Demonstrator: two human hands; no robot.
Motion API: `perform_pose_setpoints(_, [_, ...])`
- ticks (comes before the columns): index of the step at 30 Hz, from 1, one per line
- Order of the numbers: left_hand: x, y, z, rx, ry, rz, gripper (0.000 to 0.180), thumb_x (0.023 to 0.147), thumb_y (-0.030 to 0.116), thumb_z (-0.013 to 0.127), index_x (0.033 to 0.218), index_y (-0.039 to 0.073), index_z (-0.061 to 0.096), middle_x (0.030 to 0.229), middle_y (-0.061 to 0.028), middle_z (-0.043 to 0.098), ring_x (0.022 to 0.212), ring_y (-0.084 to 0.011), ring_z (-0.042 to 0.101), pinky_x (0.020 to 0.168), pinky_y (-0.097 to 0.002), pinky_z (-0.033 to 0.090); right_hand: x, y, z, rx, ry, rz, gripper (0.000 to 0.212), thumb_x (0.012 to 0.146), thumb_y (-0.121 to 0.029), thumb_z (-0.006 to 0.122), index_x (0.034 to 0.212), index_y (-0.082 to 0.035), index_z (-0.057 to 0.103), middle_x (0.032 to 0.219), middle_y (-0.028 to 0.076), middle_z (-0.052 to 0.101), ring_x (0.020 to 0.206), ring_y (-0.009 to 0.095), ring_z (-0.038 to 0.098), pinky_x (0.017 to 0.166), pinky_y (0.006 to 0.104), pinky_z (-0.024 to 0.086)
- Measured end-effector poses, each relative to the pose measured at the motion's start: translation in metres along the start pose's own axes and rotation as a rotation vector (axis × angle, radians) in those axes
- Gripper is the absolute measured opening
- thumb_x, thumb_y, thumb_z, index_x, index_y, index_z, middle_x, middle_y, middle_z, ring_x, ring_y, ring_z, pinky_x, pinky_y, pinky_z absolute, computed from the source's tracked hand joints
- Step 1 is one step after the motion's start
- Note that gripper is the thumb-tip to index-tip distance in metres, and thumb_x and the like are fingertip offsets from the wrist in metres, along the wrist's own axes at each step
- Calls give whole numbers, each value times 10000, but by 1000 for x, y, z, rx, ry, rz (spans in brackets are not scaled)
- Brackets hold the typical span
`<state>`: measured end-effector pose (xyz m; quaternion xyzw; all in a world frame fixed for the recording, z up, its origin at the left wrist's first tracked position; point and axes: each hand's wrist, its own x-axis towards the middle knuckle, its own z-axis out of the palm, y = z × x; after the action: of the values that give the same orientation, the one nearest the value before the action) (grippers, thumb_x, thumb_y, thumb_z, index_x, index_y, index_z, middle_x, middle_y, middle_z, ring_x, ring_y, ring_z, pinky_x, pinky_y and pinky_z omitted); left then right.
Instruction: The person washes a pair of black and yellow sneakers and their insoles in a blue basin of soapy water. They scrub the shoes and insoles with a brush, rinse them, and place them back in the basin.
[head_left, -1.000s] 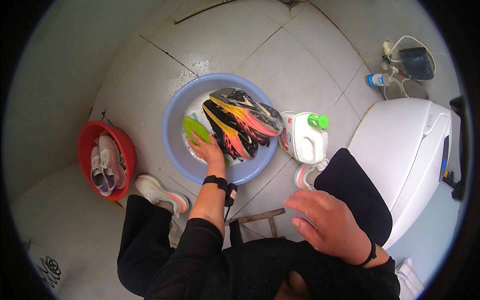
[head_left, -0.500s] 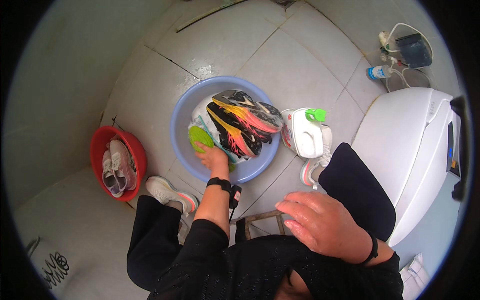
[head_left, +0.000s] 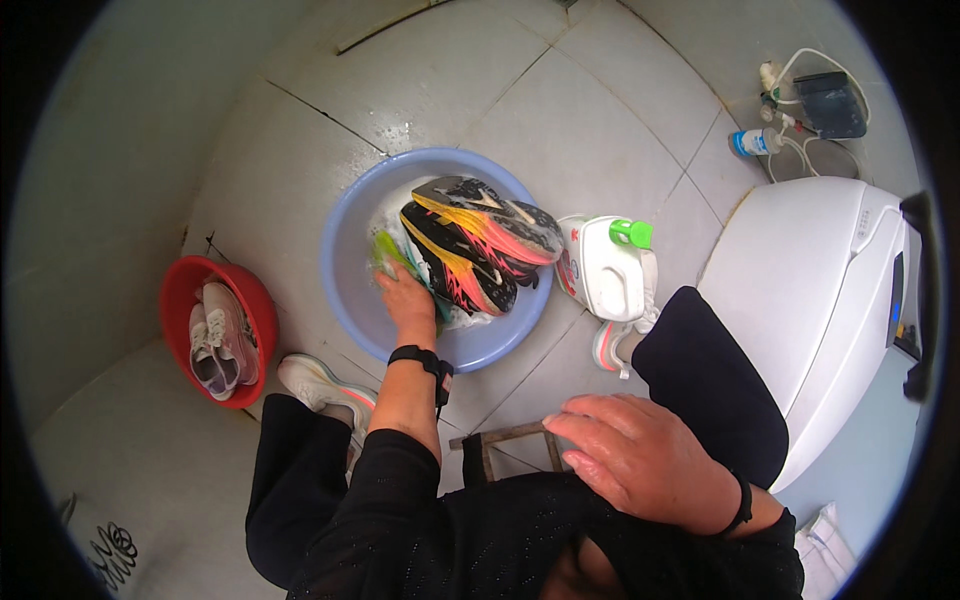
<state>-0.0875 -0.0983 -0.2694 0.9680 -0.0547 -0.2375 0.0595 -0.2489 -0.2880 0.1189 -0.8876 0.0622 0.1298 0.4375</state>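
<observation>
Inside blue basin (head_left: 345,290) | left hand (head_left: 408,298) fingers touching green brush (head_left: 388,250), beside shoes (head_left: 470,240)

Glossy plastic basin (head_left: 345,270), matt floor tiles (head_left: 590,110)

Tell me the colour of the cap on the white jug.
Green cap, seen in the head view.

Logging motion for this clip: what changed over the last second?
Little changed. The left hand stayed in the blue basin by the green brush, edging toward the shoes. The right hand remained near the lap. The detergent bottle and red basin stayed put.
</observation>
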Motion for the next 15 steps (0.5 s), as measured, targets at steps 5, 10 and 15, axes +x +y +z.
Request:
perform_pose_setpoints(5, [-32,-2,-30,-73,-84,-37,717,881,114,484,1522,190,171,1328,-323,351,981,-455,596,875,-458,495,-5,-8,0,9,23,-41,341,829,-122,666,1139,-9,578,1037,130,577,882,276,602,762,353,495])
perform_pose_setpoints(10, [-36,-16,-20,142,-202,49,677,894,132,464,1518,178,205,1219,-307,416,937,-431,612,830,-447,509,-9,-10,4,33,-2,-19,305,837,-124,657,1125,-37,611,1059,140,593,880,301,606,753,371,506])
perform_pose_setpoints(15, [-7,-11,18,1,-35,154,605,926,129,409,1500,130,219,1227,-321,385,1008,-453,567,882,-452,481,-6,-8,8,-3,-48,-10,306,845,-136,652,1134,-44,610,1066,132,593,890,294,606,760,370,504])
